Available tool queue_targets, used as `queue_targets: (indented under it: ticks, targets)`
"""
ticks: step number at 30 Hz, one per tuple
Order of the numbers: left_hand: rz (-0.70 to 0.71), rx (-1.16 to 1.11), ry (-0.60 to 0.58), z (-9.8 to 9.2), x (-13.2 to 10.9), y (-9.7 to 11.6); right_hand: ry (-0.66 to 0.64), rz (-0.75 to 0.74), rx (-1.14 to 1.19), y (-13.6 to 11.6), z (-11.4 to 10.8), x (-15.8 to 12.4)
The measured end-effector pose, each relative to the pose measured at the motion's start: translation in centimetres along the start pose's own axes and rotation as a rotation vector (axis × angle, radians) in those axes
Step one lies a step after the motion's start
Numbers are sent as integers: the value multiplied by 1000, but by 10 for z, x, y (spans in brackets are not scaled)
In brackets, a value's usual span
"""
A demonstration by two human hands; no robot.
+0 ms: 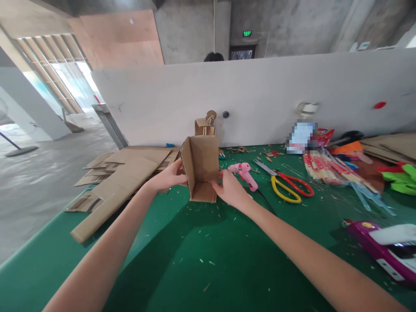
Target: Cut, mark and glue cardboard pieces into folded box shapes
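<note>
A small open cardboard box [203,167] stands upright on the green table [208,260], its open side facing me. My left hand [169,177] presses its fingers against the box's left wall. My right hand [229,188] grips the lower right corner of the box with closed fingers. Behind the box stands a small cardboard model [206,125] by the white partition.
Flat cardboard sheets [120,173] lie at the left. A pink glue gun [245,173], red and yellow scissors [287,186] and packs of sticks [325,169] lie to the right. A purple tool [383,249] sits at the right edge. Scraps dot the table.
</note>
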State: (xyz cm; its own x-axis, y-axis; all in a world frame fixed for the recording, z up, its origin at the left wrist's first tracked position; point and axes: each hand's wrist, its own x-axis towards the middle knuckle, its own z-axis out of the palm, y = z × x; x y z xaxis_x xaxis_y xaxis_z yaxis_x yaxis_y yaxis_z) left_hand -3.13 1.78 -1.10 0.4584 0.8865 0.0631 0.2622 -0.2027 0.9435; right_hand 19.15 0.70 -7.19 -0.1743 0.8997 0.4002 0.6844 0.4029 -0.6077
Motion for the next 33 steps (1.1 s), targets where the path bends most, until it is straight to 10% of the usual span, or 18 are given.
queue_targets:
  ticks: [11, 33]
  targets:
    - [-217, 102, 126, 19, 2, 9, -35, 24, -21, 4, -7, 10]
    - [-135, 54, 149, 21, 5, 0, 13, -29, -50, 13, -3, 8]
